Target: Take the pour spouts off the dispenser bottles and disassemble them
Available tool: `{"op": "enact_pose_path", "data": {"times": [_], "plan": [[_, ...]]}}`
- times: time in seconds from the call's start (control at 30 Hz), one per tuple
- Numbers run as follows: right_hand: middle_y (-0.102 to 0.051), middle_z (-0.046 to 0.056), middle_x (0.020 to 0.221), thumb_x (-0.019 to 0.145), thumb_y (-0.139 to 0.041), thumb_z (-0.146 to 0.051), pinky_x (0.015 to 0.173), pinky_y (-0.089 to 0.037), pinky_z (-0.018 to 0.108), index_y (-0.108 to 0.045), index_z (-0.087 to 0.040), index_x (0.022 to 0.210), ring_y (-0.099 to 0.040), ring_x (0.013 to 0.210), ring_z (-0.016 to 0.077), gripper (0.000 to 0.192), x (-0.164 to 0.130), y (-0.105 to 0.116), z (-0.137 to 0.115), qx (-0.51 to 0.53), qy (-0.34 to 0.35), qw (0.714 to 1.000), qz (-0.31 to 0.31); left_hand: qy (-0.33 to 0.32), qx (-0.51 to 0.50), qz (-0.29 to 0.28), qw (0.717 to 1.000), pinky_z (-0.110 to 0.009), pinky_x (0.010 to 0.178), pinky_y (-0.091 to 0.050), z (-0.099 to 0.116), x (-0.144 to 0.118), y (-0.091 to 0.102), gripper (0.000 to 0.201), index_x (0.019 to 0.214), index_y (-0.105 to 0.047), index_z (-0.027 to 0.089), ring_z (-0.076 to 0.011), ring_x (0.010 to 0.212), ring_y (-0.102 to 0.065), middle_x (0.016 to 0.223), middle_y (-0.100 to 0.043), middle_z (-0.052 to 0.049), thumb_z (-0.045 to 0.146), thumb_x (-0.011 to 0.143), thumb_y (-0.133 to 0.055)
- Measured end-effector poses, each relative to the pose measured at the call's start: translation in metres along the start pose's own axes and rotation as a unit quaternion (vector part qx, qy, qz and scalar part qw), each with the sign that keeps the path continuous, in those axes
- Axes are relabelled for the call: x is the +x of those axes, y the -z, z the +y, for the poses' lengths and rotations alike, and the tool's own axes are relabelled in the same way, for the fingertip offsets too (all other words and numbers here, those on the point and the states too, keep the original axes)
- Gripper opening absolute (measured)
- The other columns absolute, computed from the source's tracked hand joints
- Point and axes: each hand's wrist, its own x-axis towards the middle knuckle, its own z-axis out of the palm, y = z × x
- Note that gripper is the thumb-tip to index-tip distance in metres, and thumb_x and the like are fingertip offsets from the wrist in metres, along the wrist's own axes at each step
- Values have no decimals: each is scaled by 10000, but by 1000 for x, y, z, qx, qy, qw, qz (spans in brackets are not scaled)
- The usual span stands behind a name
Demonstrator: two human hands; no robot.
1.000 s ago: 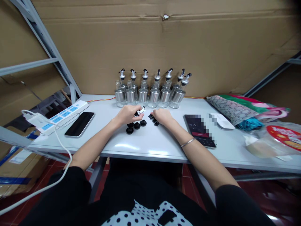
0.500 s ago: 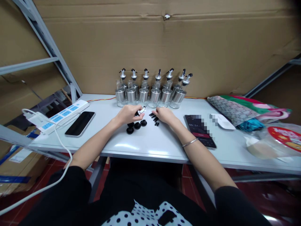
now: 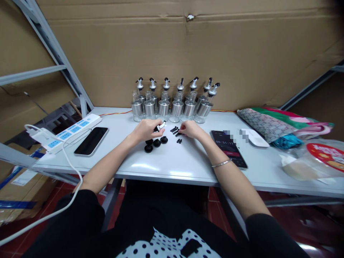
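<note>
The left hand point(image 3: 146, 129) has its grip closed on a silver-and-black spout point(image 3: 161, 126) at the frame's centre; just right, the right hand point(image 3: 190, 129) has fingertips at small black strips point(image 3: 175, 130), whether pinching one I cannot tell. Black stoppers point(image 3: 156, 143) lie below on the worktop point(image 3: 188, 161); bottles point(image 3: 177, 108) stand above centre.

Twelve bottles point(image 3: 163, 108) (seven wearing spouts point(image 3: 180, 87)), four black stoppers point(image 3: 156, 143), two phones point(image 3: 91, 142), two hands point(image 3: 147, 129).
</note>
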Motion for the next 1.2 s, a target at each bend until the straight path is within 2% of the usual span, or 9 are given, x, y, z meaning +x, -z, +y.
{"op": "enact_pose_path", "data": {"times": [0.23, 0.43, 0.77, 1.07, 1.13, 1.2], "plan": [[-702, 65, 736, 806, -639, -205, 687, -422, 243, -710, -111, 868, -627, 721, 170, 133, 6, -11, 1, 9, 1, 998, 58, 8, -2, -9, 1000, -225, 517, -327, 2, 1, 2, 153, 807, -554, 179, -115, 515, -534, 581, -585, 19, 321, 815, -498], [-717, 80, 863, 774, -664, -195, 691, -423, 221, -704, -104, 944, -629, 784, 163, 196, 3, -5, -1, 18, -5, 999, 39, 9, 1, -9, 1000, -221, 516, -329, 2, 1, 1, 156, 793, -549, 176, -112, 513, -533, 585, -592, 16, 323, 814, -499], [-707, 69, 857, 761, -638, -135, 707, -422, 228, -690, -110, 995, -621, 771, 160, 241, 2, -5, -4, 10, -3, 999, 38, 1, 0, -5, 1000, -214, 507, -317, 0, 0, -1, 171, 789, -548, 174, -107, 506, -513, 579, -580, 14, 332, 822, -491], [-696, 81, 863, 776, -606, -145, 749, -426, 267, -679, -126, 997, -622, 819, 194, 233, 5, -15, 1, 18, 14, 997, 69, 17, -2, -19, 1000, -220, 520, -325, 1, 0, 0, 171, 826, -568, 175, -117, 528, -540, 596, -601, 9, 331, 820, -498], [-685, 79, 845, 776, -610, -166, 736, -421, 273, -678, -130, 952, -609, 804, 192, 192, 3, -12, 0, 35, 8, 996, 85, 16, -8, -28, 999, -220, 519, -325, 2, 0, 1, 179, 823, -567, 173, -118, 529, -542, 601, -603, 7, 333, 824, -487], [-658, 58, 776, 793, -598, -205, 692, -417, 264, -663, -129, 880, -585, 739, 169, 133, 0, -7, -3, 106, 19, 990, 90, 18, -18, -39, 999, -219, 527, -330, 2, 1, 1, 173, 826, -567, 174, -118, 539, -547, 618, -613, 5, 318, 826, -471]]}}
